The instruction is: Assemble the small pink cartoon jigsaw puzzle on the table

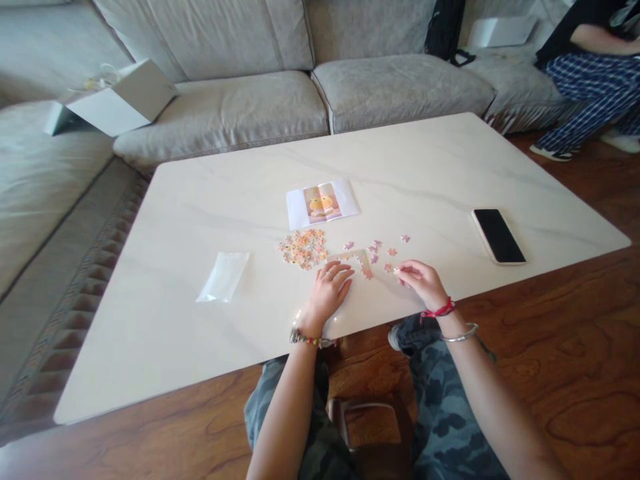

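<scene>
My left hand (331,288) rests on the table with its fingers stretched out, their tips at the near side of a partly joined strip of jigsaw pieces (364,260). That strip bends down at its right end. To the right, the thumb and fingers of my right hand (419,279) pinch a small pale puzzle piece (397,271) just above or on the tabletop; which, I cannot tell. Several loose pink and purple pieces (374,248) lie between and beyond my hands. A heap of orange and white puzzle pieces (303,249) sits left of the strip.
Behind the pieces lies a creased picture sheet (323,203) with two yellow figures. A clear plastic bag (223,277) is at left and a phone (499,236) at right on the white table (165,333). A grey sofa (400,87) stands behind; a person (580,73) sits at far right.
</scene>
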The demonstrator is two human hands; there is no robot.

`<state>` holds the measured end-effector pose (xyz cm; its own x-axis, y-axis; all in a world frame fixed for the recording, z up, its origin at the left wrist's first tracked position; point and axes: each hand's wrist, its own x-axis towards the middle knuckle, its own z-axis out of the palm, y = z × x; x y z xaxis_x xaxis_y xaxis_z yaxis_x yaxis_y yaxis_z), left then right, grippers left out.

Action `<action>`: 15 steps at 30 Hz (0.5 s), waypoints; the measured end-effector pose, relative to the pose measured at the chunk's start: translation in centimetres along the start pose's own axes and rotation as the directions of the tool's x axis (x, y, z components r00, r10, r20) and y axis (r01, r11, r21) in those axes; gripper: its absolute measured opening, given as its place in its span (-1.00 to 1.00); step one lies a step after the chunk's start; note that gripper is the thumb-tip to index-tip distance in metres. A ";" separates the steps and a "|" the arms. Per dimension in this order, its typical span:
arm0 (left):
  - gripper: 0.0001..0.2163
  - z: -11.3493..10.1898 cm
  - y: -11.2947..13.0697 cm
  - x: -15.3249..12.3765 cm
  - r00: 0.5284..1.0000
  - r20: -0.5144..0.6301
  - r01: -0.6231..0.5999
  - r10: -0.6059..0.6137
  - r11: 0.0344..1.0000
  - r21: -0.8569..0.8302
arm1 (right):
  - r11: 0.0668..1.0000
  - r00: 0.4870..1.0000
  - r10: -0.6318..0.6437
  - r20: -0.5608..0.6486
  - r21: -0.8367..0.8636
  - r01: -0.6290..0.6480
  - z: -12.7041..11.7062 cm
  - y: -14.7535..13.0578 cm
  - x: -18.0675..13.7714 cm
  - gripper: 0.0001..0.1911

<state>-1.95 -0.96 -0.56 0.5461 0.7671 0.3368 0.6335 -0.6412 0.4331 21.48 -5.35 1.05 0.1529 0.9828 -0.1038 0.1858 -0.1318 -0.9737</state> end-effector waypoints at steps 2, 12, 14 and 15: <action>-0.78 -0.7 -0.9 -0.8 0.999 0.007 0.036 -0.036 0.999 0.007 | 0.994 0.996 0.036 0.079 0.105 -0.044 1.9 -0.6 -0.9 -0.73; -0.75 -2.6 -2.0 -4.2 0.987 0.152 0.047 -0.055 0.997 0.055 | 0.990 0.980 0.065 0.186 -0.139 -0.040 10.0 -0.6 -3.3 -0.85; -0.75 -2.5 -1.9 -4.4 0.986 0.160 0.034 -0.042 0.998 0.052 | 0.992 0.983 0.071 0.171 -0.117 -0.051 10.2 -0.2 -3.4 -0.85; -0.75 -2.5 -1.8 -4.4 0.986 0.164 0.030 -0.038 0.998 0.051 | 0.992 0.984 0.075 0.163 -0.113 -0.057 10.3 -0.1 -3.3 -0.84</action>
<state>-6.85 -3.12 -0.77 0.6039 0.7769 0.1781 0.6769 -0.6179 0.4000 10.97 -7.29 -0.57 0.0060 0.9781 -0.2083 0.2852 -0.2013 -0.9371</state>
